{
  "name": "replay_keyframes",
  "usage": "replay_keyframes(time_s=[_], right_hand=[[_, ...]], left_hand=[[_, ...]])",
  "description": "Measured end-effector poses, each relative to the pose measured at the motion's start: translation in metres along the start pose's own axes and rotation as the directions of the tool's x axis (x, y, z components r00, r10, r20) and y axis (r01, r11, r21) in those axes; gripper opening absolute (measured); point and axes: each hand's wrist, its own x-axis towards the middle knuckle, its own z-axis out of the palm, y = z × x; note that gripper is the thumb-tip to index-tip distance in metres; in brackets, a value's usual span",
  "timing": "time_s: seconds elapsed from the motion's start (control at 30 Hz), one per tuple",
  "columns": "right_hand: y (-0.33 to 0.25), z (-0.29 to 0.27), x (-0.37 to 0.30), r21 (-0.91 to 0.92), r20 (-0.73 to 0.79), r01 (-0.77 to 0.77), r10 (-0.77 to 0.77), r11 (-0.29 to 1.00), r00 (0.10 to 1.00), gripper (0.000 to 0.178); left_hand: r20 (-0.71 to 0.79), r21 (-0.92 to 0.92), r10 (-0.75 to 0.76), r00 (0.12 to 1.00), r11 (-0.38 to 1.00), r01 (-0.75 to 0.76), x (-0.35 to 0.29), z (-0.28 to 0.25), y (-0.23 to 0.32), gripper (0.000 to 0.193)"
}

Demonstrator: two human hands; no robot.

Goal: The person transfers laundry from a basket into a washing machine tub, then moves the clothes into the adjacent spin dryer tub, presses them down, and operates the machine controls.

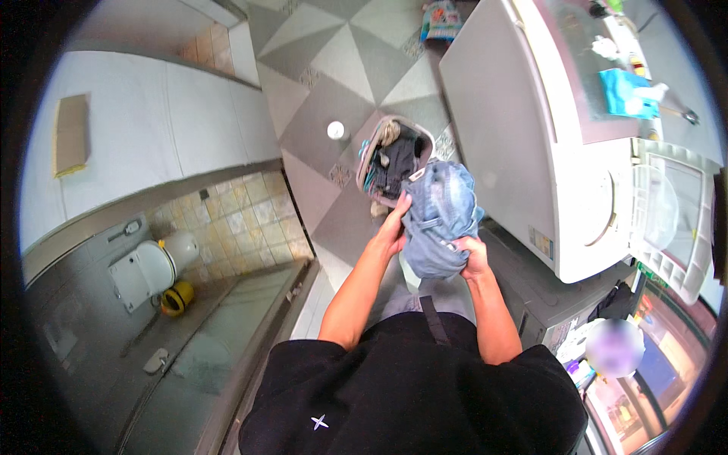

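You hold the denim [442, 212] in front of your body, bundled, between your two hands. Your left hand [393, 227] is half closed on its left side, with the thumb on top; your right hand [473, 256] is bent around its lower right edge. The fingers under the cloth are hidden, so I cannot tell how firm is the grip.

Because the bundle is loose and held only at two sides, a fold could slip out and hang down if one hand relaxes. The basket [367, 163] stands just beyond your hands, a little to the left, with dark clothes [398, 167] inside; a hanging end could catch on its rim, and a pull could then tip it. A wide swing to the right could hit the white machine [523, 129]. A careless step forward and left could knock the cup [336, 130] on the floor.
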Motion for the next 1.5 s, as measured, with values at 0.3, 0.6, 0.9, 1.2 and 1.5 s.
replay_keyframes(time_s=[0.3,0.6,0.9,1.2,1.5], right_hand=[[-0.069,0.135,-0.073,-0.537,0.562,0.579,-0.252,0.613,0.788,0.055],[-0.143,0.125,-0.108,-0.696,0.396,0.715,-0.797,0.062,0.455,0.041],[-0.156,0.06,-0.036,0.114,0.391,0.3,-0.321,0.947,0.863,0.069],[-0.208,0.018,-0.047,0.327,0.488,0.477,-0.578,0.816,0.654,0.079],[-0.254,-0.022,-0.122,0.418,0.252,0.689,-0.804,0.592,0.539,0.072]], left_hand=[[0.157,0.121,0.134,0.979,0.981,-0.154,-0.065,0.076,0.049,0.047],[0.586,0.116,0.307,0.75,0.884,-0.452,-0.144,0.242,0.041,0.038],[0.479,0.261,0.425,0.768,0.766,-0.587,-0.123,0.277,0.033,0.039],[0.384,0.451,0.401,0.832,0.705,-0.548,-0.073,0.333,-0.008,0.042],[0.294,0.615,0.299,0.908,0.668,-0.419,-0.017,0.377,-0.052,0.044]])
